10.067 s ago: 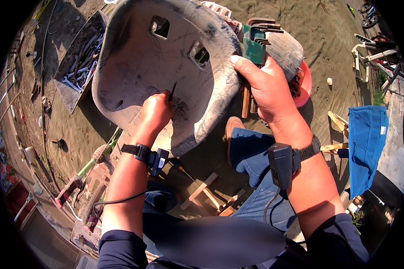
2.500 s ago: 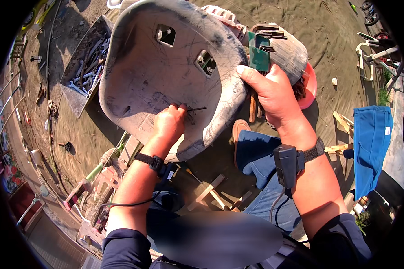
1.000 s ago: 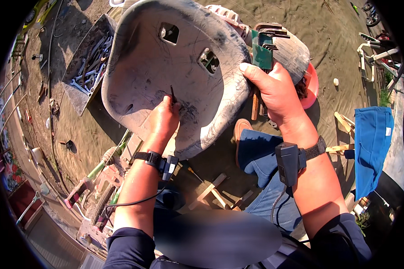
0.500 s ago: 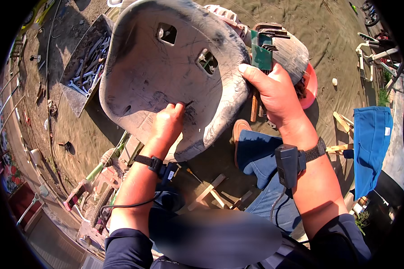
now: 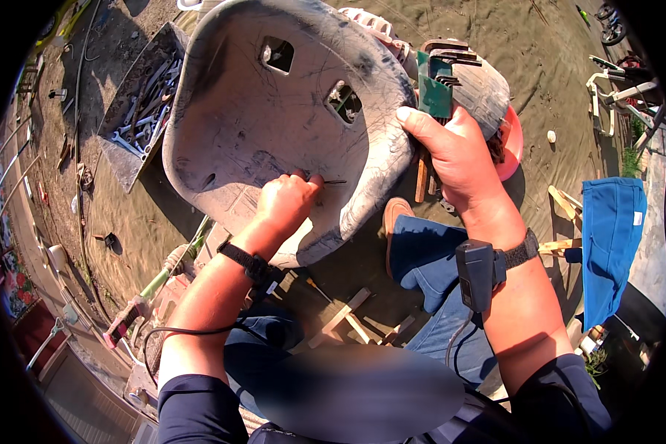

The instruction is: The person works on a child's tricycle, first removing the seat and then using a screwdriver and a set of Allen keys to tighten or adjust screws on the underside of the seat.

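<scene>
A worn, dusty bucket seat (image 5: 274, 118) with two square holes in it fills the upper middle. Over its near part is my left hand (image 5: 287, 203), fingers pinched around a thin dark rod that looks like a hex key (image 5: 335, 181). The short end in the fingers is hidden. At the seat's right edge, my right hand (image 5: 459, 159) grips a green hex key holder (image 5: 434, 95), thumb on the near side. Several L-shaped dark keys (image 5: 451, 55) stick out at its top, and brownish long ends hang below the hand.
An open metal toolbox (image 5: 152, 111) full of wrenches sits left of the seat. Behind my right hand are a round-topped worn piece (image 5: 481, 89) and a red basin (image 5: 512, 144). Blue cloth (image 5: 614, 244) hangs at the right. Dusty pinkish machine parts (image 5: 174, 285) lie at lower left.
My left hand has shifted slightly right across the seat, and the thin rod now points to the right, more fully in sight. My right hand has barely moved with its holder.
</scene>
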Available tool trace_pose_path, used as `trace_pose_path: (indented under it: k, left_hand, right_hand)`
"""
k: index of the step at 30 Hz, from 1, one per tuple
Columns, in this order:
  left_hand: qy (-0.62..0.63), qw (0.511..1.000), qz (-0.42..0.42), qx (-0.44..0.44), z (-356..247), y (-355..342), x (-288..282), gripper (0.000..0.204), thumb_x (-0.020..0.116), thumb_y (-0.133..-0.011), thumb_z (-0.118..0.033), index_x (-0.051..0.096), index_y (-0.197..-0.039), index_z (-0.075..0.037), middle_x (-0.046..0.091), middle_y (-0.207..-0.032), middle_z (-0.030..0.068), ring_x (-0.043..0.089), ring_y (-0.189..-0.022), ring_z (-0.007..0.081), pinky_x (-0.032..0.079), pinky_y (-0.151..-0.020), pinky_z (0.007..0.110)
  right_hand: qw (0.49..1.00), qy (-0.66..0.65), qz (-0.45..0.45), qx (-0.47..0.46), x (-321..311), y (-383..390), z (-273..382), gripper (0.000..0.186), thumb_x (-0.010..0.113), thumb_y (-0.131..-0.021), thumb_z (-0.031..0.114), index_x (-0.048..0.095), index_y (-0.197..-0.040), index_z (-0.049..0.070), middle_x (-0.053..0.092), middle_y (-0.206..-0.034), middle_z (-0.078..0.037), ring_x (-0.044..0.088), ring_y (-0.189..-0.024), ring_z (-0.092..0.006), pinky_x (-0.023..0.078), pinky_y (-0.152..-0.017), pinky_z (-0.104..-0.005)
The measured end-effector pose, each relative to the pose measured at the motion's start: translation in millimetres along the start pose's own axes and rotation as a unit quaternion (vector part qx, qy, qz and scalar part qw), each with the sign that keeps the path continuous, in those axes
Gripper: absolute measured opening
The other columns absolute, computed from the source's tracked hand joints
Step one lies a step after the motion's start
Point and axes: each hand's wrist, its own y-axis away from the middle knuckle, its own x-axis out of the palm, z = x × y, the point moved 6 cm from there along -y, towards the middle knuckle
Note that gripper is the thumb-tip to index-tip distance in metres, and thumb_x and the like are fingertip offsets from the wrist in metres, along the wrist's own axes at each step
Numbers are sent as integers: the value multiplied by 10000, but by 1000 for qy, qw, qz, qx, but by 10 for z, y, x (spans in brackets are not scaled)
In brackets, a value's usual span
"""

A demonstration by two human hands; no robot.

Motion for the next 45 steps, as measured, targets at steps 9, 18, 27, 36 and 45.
trace_pose_path:
  k: [9, 18, 27, 36, 45]
  left_hand:
    - [233, 933, -158, -222, 461, -7, 52, 154, 604, -914, -147, 607, -997, -18, 685, -807, 222, 693, -778, 369, 538, -654, 481]
    - [684, 583, -127, -420, 788, 208, 711, 122, 516, -1011, -113, 486, -965, -5, 650, -782, 114, 690, -602, 211, 563, -509, 282]
    - [382, 855, -181, -300, 689, 280, 359, 166, 607, -956, -192, 526, -988, -51, 678, -769, 162, 684, -685, 336, 517, -606, 419]
    - [240, 922, -236, -191, 465, 203, 157, 152, 624, -914, -167, 500, -936, -81, 645, -769, 177, 641, -724, 414, 494, -601, 484]
    - [108, 979, -157, -73, 262, 128, 100, 103, 600, -895, -142, 551, -960, -79, 616, -778, 146, 660, -714, 359, 541, -608, 455]
  right_hand:
    - [1000, -19, -9, 6, -10, 14, 25, 364, 661, -920, 106, 570, -1252, -12, 657, -1088, -33, 614, -939, -109, 506, -863, -281]
    - [999, -29, 12, 17, 3, 3, -2, 346, 655, -924, 127, 581, -1234, -8, 655, -1069, -32, 610, -939, -108, 497, -872, -282]
    - [1000, -22, 1, 6, 15, -9, 10, 373, 663, -921, 133, 571, -1254, -6, 646, -1103, -40, 606, -974, -117, 488, -904, -289]
    - [1000, -8, 2, 0, -6, -5, 7, 418, 670, -918, 135, 547, -1291, -9, 632, -1144, -39, 594, -1010, -124, 474, -929, -293]
    - [1000, -9, -5, 1, 15, 8, 30, 366, 664, -923, 139, 570, -1248, -3, 640, -1096, -26, 597, -976, -113, 483, -903, -288]
